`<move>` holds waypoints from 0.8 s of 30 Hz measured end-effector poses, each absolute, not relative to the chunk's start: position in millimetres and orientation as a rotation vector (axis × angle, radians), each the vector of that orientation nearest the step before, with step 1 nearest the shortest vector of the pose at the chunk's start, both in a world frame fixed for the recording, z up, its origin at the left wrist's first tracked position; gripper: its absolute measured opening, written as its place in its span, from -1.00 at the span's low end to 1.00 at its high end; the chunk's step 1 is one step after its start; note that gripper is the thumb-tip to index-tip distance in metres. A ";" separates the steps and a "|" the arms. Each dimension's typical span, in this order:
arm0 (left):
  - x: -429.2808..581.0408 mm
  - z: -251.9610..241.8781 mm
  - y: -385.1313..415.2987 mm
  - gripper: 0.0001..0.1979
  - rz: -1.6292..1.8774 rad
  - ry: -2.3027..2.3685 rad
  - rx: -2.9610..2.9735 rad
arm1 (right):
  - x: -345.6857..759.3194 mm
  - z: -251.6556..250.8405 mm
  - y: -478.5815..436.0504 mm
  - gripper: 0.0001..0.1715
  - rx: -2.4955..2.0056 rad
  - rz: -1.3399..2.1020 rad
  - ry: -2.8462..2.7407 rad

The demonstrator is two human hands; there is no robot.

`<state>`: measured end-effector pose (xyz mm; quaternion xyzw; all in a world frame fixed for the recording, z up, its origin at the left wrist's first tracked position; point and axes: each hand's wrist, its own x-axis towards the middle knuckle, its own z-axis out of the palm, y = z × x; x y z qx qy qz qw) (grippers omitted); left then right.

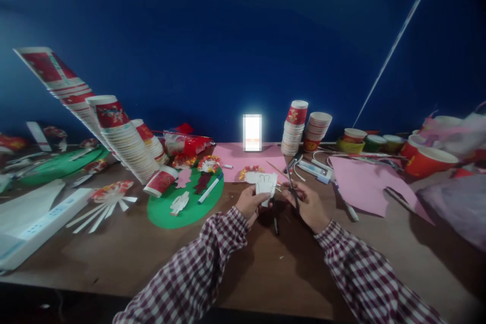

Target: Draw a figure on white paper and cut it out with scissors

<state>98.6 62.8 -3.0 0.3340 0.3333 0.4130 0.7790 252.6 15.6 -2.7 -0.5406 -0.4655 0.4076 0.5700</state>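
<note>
Pinched in my left hand (249, 202) is a small piece of white paper (265, 186) with a hand shape outlined on it. My right hand (310, 207) grips dark-handled scissors (290, 186) just to the right of the paper. Whether the blades touch the paper I cannot make out. Below the paper, a black pen (276, 221) lies on the table between my hands. To the left, a green paper disc (163, 214) carries a white cut-out figure (179, 203), a blue-and-white marker (210, 188) and pink and dark red cut-outs.
Tall leaning stacks of paper cups (125, 136) stand at the left, with shorter cup stacks (293, 129) at the back. Pink paper (360, 182) lies on the right beside orange cups (431, 163) and a plastic bag (459, 207). A white power strip (43, 228) rests at far left.
</note>
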 end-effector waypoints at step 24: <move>98.7 -9.4 62.4 -0.59 0.830 0.717 0.845 | 250.8 3.7 16.7 -0.55 -1.197 0.986 -0.964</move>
